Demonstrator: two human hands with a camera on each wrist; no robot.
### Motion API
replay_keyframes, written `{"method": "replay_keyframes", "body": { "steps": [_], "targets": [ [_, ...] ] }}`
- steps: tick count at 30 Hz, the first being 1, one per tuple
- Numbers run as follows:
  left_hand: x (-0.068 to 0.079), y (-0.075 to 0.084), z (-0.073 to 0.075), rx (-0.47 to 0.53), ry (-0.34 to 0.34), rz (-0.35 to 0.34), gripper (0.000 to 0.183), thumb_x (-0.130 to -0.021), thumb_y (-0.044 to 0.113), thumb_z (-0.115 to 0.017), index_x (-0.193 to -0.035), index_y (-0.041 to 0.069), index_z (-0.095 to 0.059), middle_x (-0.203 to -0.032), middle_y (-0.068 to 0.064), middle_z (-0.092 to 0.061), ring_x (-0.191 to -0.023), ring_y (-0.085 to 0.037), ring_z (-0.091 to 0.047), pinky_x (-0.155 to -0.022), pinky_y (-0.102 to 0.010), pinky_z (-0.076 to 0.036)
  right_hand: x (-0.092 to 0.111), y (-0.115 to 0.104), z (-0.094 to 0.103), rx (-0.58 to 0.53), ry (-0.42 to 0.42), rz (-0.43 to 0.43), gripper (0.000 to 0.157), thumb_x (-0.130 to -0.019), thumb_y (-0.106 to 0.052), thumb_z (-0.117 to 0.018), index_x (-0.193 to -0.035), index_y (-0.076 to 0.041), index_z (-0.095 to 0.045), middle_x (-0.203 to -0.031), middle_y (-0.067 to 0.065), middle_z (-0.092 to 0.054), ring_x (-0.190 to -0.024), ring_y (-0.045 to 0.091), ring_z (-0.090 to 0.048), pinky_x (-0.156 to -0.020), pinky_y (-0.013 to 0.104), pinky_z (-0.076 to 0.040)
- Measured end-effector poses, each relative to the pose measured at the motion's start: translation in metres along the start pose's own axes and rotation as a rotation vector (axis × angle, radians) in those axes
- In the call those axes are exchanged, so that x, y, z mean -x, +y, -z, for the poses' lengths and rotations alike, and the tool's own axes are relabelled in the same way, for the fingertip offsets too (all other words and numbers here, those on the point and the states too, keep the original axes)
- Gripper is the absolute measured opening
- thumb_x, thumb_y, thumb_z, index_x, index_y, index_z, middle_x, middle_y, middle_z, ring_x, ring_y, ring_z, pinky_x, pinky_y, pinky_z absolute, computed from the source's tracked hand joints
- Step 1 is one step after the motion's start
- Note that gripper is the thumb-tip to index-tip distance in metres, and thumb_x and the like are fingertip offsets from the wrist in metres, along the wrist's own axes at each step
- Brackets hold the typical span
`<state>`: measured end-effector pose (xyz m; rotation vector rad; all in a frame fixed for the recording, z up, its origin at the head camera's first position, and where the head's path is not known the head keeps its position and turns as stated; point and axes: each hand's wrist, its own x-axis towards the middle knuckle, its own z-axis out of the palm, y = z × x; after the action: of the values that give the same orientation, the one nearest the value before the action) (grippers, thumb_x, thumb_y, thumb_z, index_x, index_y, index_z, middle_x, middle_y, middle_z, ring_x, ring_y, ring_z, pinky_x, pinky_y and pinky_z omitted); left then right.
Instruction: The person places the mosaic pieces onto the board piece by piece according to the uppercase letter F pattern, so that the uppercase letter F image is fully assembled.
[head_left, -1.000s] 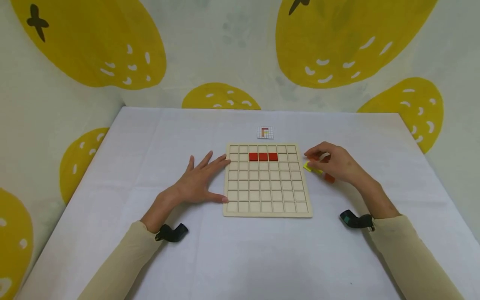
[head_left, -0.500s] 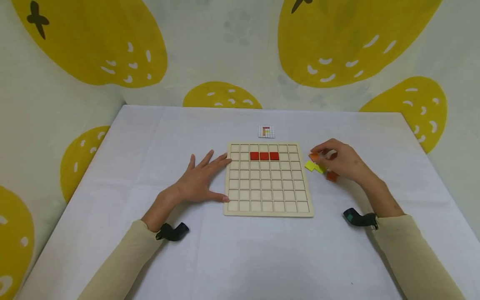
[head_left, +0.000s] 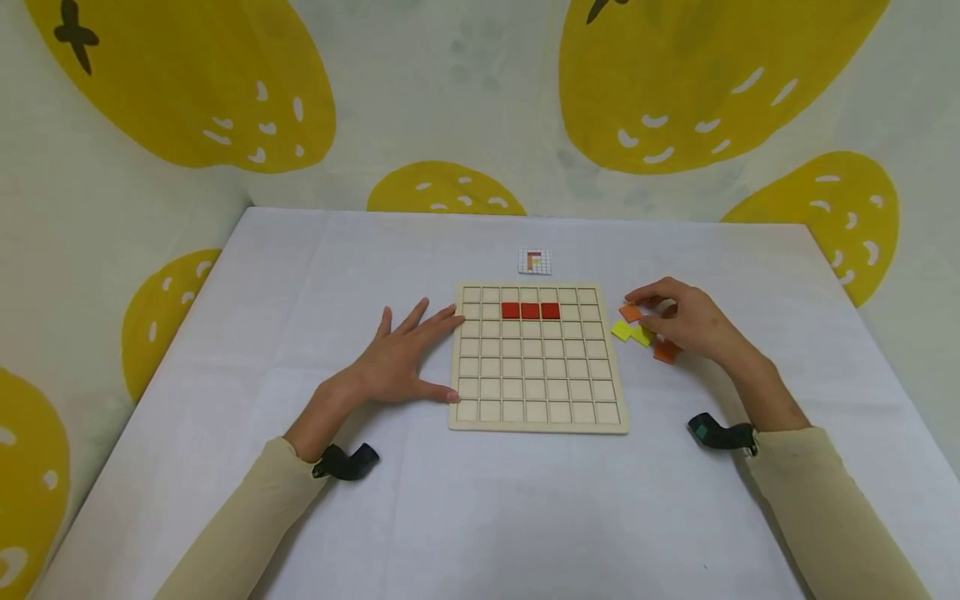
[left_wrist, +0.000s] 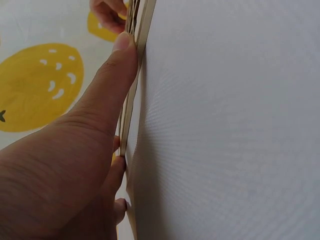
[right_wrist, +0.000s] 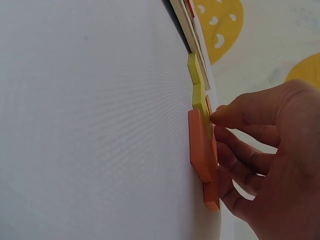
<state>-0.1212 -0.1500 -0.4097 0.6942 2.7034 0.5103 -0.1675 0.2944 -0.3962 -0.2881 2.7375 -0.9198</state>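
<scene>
A pale wooden grid board [head_left: 536, 412] lies on the white cloth, with a row of red square tiles [head_left: 530, 311] in its second row from the far edge. My left hand [head_left: 390, 367] is spread out at the board's left side, fingertips and thumb touching its edge. To the right of the board, my right hand [head_left: 693, 321] hovers low over loose tiles, fingers loosely bent. Its thumb is at a yellow tile [head_left: 642, 335]; an orange tile [head_left: 629, 312] lies by its fingertips. Another yellow tile [head_left: 621, 331] and an orange tile [head_left: 665, 351] are beside them. The hand partly hides the pile.
A small card [head_left: 535, 262] with a coloured grid pattern lies beyond the board's far edge. White cloth [head_left: 480, 508] covers the table in front of the board. A fabric wall with yellow fruit shapes [head_left: 446, 187] rises behind and at the left.
My right hand has shifted slightly to the right and its fingers have parted, so more of the yellow and orange tiles shows. The left hand stays at the board.
</scene>
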Motion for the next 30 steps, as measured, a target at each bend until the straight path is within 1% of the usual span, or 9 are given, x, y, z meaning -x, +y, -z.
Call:
{"method": "replay_keyframes", "body": {
  "steps": [3, 5, 7, 10, 14, 18, 24, 26, 30],
  "targets": [
    [-0.0003, -0.0007, -0.0002, 0.001, 0.0, 0.0, 0.113, -0.078, 0.071, -0.079, -0.167, 0.035, -0.021, -0.177, 0.011, -0.011, -0.166, -0.029, 0.003, -0.124, -0.076, 0.007, -0.0016, -0.0019, -0.0011, 0.01, -0.006, -0.009, 0.036, -0.1, -0.015, -0.067, -0.136, -0.008, -0.066, -0.135, 0.018, -0.061, -0.115, 0.035, -0.06, -0.091, 0.032, -0.049],
    [-0.0003, -0.001, -0.0001, 0.001, -0.001, 0.0, 0.113, -0.078, 0.071, -0.079, -0.167, 0.035, -0.021, -0.177, 0.011, -0.011, -0.166, -0.029, 0.003, -0.124, -0.076, 0.007, -0.0027, -0.0033, -0.0014, 0.015, -0.015, -0.02, 0.036, -0.101, -0.018, -0.068, -0.136, -0.009, -0.066, -0.135, 0.018, -0.061, -0.114, 0.036, -0.06, -0.09, 0.036, -0.05],
    [-0.0003, -0.0011, 0.0001, 0.0, -0.002, 0.0, 0.113, -0.078, 0.071, -0.079, -0.167, 0.035, -0.02, -0.177, 0.011, -0.011, -0.166, -0.029, 0.003, -0.124, -0.075, 0.007, -0.0038, -0.0045, -0.0015, 0.018, -0.022, -0.032, 0.036, -0.101, -0.019, -0.068, -0.135, -0.008, -0.066, -0.135, 0.018, -0.06, -0.112, 0.036, -0.059, -0.087, 0.036, -0.051],
    [0.0, -0.0012, 0.0004, 0.002, -0.003, 0.001, 0.112, -0.078, 0.071, -0.079, -0.167, 0.035, -0.021, -0.177, 0.011, -0.011, -0.166, -0.029, 0.003, -0.124, -0.075, 0.008, -0.0055, -0.0057, -0.0018, 0.029, -0.022, -0.036, 0.036, -0.099, -0.016, -0.067, -0.134, -0.007, -0.066, -0.132, 0.019, -0.059, -0.11, 0.037, -0.059, -0.084, 0.034, -0.05],
    [0.0001, -0.0013, 0.0003, 0.002, -0.003, 0.001, 0.112, -0.078, 0.071, -0.079, -0.167, 0.035, -0.021, -0.177, 0.011, -0.012, -0.166, -0.029, 0.003, -0.124, -0.075, 0.007, -0.007, -0.0077, -0.0034, 0.041, -0.015, -0.039, 0.035, -0.097, -0.013, -0.067, -0.131, -0.005, -0.067, -0.127, 0.018, -0.059, -0.11, 0.036, -0.058, -0.087, 0.038, -0.048],
    [0.0003, -0.0009, 0.0002, 0.003, -0.008, 0.002, 0.112, -0.078, 0.071, -0.079, -0.167, 0.035, -0.021, -0.177, 0.011, -0.011, -0.166, -0.029, 0.003, -0.124, -0.075, 0.007, -0.0083, -0.0095, -0.0047, 0.047, -0.018, -0.05, 0.036, -0.098, -0.018, -0.07, -0.13, -0.005, -0.067, -0.127, 0.018, -0.059, -0.11, 0.036, -0.057, -0.09, 0.041, -0.048],
    [0.0012, -0.0001, 0.0013, 0.002, -0.008, 0.002, 0.113, -0.078, 0.071, -0.079, -0.167, 0.035, -0.021, -0.177, 0.011, -0.011, -0.166, -0.029, 0.003, -0.124, -0.076, 0.007, -0.0101, -0.0098, -0.0052, 0.052, -0.034, -0.072, 0.041, -0.1, -0.029, -0.071, -0.133, -0.006, -0.066, -0.13, 0.018, -0.059, -0.111, 0.035, -0.057, -0.087, 0.037, -0.049],
    [0.0009, -0.0002, 0.0016, 0.003, -0.014, 0.005, 0.113, -0.078, 0.072, -0.079, -0.167, 0.035, -0.02, -0.177, 0.011, -0.011, -0.166, -0.029, 0.004, -0.124, -0.075, 0.008, -0.01, -0.0092, -0.0048, 0.057, -0.035, -0.067, 0.04, -0.101, -0.029, -0.07, -0.133, -0.006, -0.065, -0.129, 0.018, -0.059, -0.111, 0.035, -0.058, -0.084, 0.035, -0.049],
    [0.0003, -0.0009, 0.0015, 0.01, -0.012, 0.003, 0.112, -0.078, 0.07, -0.08, -0.167, 0.035, -0.021, -0.177, 0.01, -0.011, -0.166, -0.029, 0.004, -0.124, -0.075, 0.008, -0.01, -0.0077, -0.0044, 0.057, -0.012, -0.055, 0.039, -0.101, -0.028, -0.07, -0.133, -0.006, -0.065, -0.127, 0.018, -0.06, -0.109, 0.035, -0.059, -0.08, 0.029, -0.05]
  ]
}}
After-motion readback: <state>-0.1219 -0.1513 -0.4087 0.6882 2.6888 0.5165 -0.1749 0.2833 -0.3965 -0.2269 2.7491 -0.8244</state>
